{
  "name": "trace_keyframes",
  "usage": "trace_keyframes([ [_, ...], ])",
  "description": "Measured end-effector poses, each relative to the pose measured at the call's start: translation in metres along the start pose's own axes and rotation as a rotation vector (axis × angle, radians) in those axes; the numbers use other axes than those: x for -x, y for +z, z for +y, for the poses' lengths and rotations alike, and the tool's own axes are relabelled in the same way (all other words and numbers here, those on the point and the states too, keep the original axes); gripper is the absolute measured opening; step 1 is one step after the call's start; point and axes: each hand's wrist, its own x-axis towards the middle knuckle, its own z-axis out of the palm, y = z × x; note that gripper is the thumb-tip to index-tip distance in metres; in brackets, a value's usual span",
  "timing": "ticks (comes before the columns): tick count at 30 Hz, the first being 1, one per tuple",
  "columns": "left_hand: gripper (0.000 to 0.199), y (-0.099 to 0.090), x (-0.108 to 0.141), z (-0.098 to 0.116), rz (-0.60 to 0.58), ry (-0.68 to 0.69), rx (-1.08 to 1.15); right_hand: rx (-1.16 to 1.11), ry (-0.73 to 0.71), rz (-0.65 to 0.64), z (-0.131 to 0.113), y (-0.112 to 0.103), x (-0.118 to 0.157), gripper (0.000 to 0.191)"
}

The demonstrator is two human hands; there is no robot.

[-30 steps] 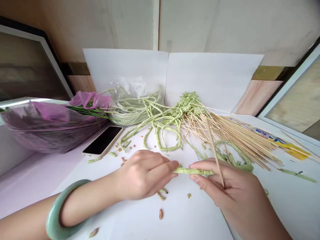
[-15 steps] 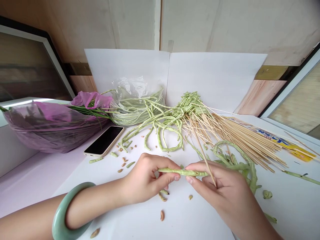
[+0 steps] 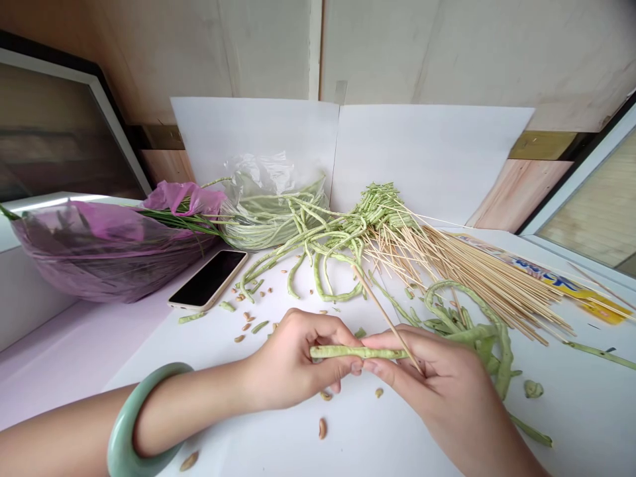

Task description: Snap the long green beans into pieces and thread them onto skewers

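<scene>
Between my two hands lies a piece of green long bean (image 3: 332,352), held level above the white table. My left hand (image 3: 303,361), with a jade-green bangle (image 3: 124,424) on its wrist, pinches the bean's left part. With thumb and fingers my right hand (image 3: 437,377) grips the right part. A thin bamboo skewer (image 3: 380,303) also sits in my right hand, slanting up and to the left across the bean. Loose bean pods (image 3: 484,334) lie behind and beside my right hand. One brown bean seed (image 3: 322,428) rests in front of my hands.
Many bamboo skewers (image 3: 497,281) fan out at the right by a yellow wrapper (image 3: 603,310). Skewered beans (image 3: 380,205) are piled at the back. Long beans spill from a clear bag (image 3: 263,222). A phone (image 3: 209,279) and a purple bag (image 3: 109,258) stand left.
My hands have come closer together on the bean, and its left end has turned slightly downward. The skewer in my right hand now leans further left.
</scene>
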Motion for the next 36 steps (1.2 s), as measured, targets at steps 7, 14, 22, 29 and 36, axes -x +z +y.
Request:
trace_keyframes([
  [7,0.014,-0.002,0.000,0.001,-0.050,0.022,0.060,-0.016,0.014,-0.034,0.005,-0.001,0.001,0.014],
  [14,0.014,-0.009,0.000,0.002,-0.178,0.044,0.030,-0.130,0.154,-0.174,-0.007,-0.008,-0.001,0.014],
  [22,0.020,-0.018,-0.003,0.008,-0.356,0.035,-0.126,-0.074,0.124,-0.355,-0.011,-0.012,-0.005,0.016],
  [29,0.019,-0.023,-0.006,0.013,-0.513,0.074,-0.234,-0.072,0.148,-0.502,-0.013,-0.009,-0.004,0.019],
  [36,0.020,-0.022,-0.008,0.011,-0.677,-0.029,-0.194,-0.122,0.159,-0.597,-0.014,-0.005,-0.003,0.019],
])
